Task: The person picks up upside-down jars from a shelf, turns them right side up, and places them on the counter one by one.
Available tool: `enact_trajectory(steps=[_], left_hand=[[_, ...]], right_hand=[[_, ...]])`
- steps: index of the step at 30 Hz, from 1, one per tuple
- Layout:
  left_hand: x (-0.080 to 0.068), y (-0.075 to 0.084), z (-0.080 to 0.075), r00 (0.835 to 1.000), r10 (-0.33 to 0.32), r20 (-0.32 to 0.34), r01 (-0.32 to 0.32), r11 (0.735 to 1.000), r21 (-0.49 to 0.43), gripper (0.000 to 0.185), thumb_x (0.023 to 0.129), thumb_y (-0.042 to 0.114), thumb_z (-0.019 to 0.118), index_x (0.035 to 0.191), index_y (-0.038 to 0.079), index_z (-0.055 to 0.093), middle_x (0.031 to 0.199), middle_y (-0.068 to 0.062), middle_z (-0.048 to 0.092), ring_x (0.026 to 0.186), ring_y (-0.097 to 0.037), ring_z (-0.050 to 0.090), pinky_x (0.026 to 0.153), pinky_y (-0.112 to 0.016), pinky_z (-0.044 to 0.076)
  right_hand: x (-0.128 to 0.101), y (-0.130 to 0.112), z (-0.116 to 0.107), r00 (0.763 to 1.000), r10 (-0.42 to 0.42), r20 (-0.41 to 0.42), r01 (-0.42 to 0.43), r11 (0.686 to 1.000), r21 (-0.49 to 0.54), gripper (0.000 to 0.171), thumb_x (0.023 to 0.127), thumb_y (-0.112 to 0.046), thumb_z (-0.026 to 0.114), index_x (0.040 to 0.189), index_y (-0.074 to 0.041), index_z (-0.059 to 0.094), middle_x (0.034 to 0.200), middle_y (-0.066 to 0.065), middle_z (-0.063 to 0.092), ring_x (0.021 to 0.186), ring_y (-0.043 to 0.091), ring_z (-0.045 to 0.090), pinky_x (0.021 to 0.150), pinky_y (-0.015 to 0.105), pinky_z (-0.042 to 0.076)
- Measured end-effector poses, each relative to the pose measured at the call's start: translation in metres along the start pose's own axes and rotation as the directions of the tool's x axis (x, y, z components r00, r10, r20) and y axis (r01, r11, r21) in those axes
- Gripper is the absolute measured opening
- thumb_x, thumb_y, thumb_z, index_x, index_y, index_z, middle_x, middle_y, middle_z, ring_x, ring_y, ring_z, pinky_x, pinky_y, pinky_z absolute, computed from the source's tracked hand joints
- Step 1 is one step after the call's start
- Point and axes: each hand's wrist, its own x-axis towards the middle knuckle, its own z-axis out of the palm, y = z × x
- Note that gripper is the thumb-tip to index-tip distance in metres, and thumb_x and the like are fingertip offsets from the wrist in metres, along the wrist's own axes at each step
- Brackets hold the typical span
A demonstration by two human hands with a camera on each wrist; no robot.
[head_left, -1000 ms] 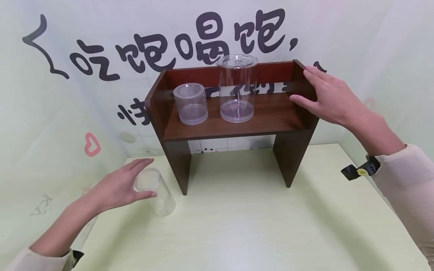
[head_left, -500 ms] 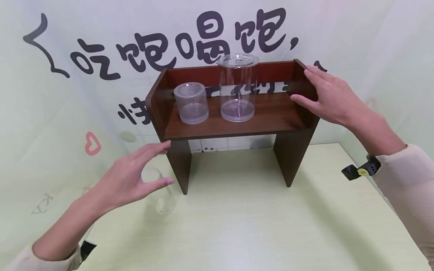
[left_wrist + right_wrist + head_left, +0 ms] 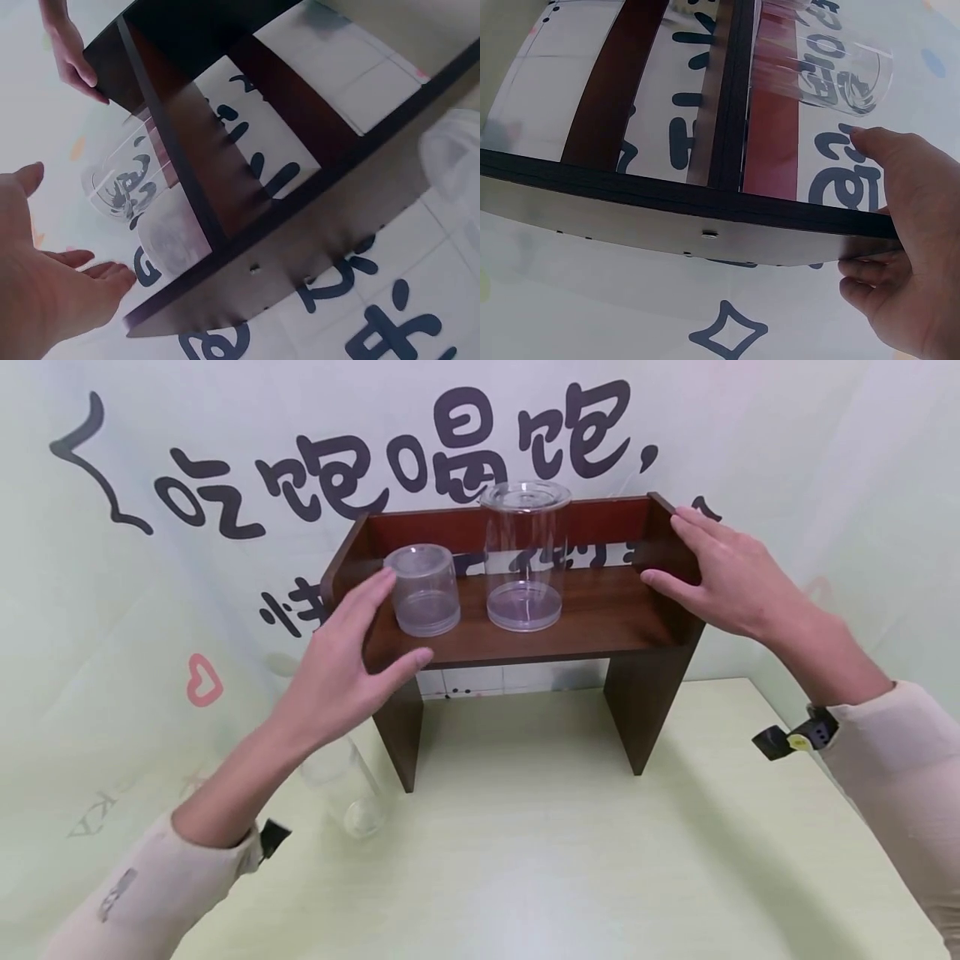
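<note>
A dark brown wooden shelf [image 3: 510, 647] stands on the table. On its board are a short clear jar [image 3: 423, 593] at the left and a tall clear jar [image 3: 527, 560] nearer the middle. My left hand [image 3: 345, 664] is raised at the shelf's left end, thumb and fingers spread; its fingertips overlap the short jar in the head view. In the left wrist view that hand [image 3: 60, 285] holds nothing. My right hand [image 3: 742, 577] grips the right side panel, and the right wrist view has the thumb [image 3: 877, 142] inside, fingers curled on the outer face.
Another clear jar [image 3: 363, 814] stands on the pale table [image 3: 540, 860] left of the shelf, partly hidden behind the left forearm. A whitish wall sheet with dark lettering [image 3: 465, 435] hangs close behind the shelf.
My left hand has moved up and right from the jar on the table to the short jar on the shelf. The right hand stays on the side panel.
</note>
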Motion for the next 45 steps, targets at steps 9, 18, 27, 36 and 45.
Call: enact_trajectory(steps=[9,18,27,36,45], left_hand=[[0.041,-0.005,0.018,0.989,-0.104,-0.104,0.097,0.993,-0.07,0.089,0.094,0.036,0.08,0.165,0.007,0.034,0.171,-0.008,0.032,0.156,-0.025,0.034,0.121,-0.055,0.041],[0.065,-0.009,0.034,0.964,-0.231,-0.134,0.218,0.97,-0.105,0.092,0.093,0.04,0.077,0.166,0.007,0.031,0.171,-0.01,0.031,0.154,-0.027,0.035,0.122,-0.052,0.04],[0.077,-0.017,0.043,0.936,-0.318,-0.148,0.304,0.946,-0.112,0.093,0.093,0.041,0.078,0.164,0.003,0.032,0.169,-0.014,0.034,0.153,-0.03,0.036,0.124,-0.051,0.037],[0.083,-0.019,0.049,0.914,-0.393,-0.104,0.383,0.918,-0.104,0.098,0.09,0.047,0.08,0.164,0.004,0.033,0.168,-0.015,0.034,0.151,-0.033,0.037,0.122,-0.051,0.04],[0.085,-0.019,0.051,0.899,-0.428,-0.098,0.419,0.903,-0.097,0.086,0.094,0.038,0.077,0.162,0.004,0.037,0.16,-0.018,0.041,0.142,-0.034,0.044,0.115,-0.052,0.048]], right_hand=[[0.0,0.0,0.002,1.0,-0.007,-0.017,0.007,1.0,0.014,0.082,0.106,-0.044,0.062,0.163,0.006,0.03,0.172,0.023,0.027,0.156,0.047,0.028,0.127,0.061,0.024],[-0.001,0.002,0.003,0.999,-0.005,-0.033,0.006,1.0,0.01,0.08,0.105,-0.041,0.063,0.162,0.006,0.032,0.17,0.024,0.029,0.155,0.048,0.031,0.126,0.061,0.026],[-0.001,0.002,0.004,0.999,-0.012,-0.039,0.012,1.0,0.011,0.08,0.105,-0.041,0.063,0.162,0.006,0.032,0.17,0.024,0.029,0.155,0.047,0.031,0.127,0.06,0.026],[0.0,0.001,0.003,0.999,-0.015,-0.045,0.016,1.0,0.013,0.079,0.105,-0.041,0.063,0.162,0.006,0.032,0.17,0.024,0.03,0.155,0.047,0.031,0.127,0.06,0.026],[-0.001,0.002,0.004,0.999,-0.017,-0.049,0.019,1.0,0.021,0.079,0.106,-0.041,0.062,0.162,0.006,0.032,0.17,0.024,0.03,0.155,0.047,0.031,0.127,0.06,0.026]])
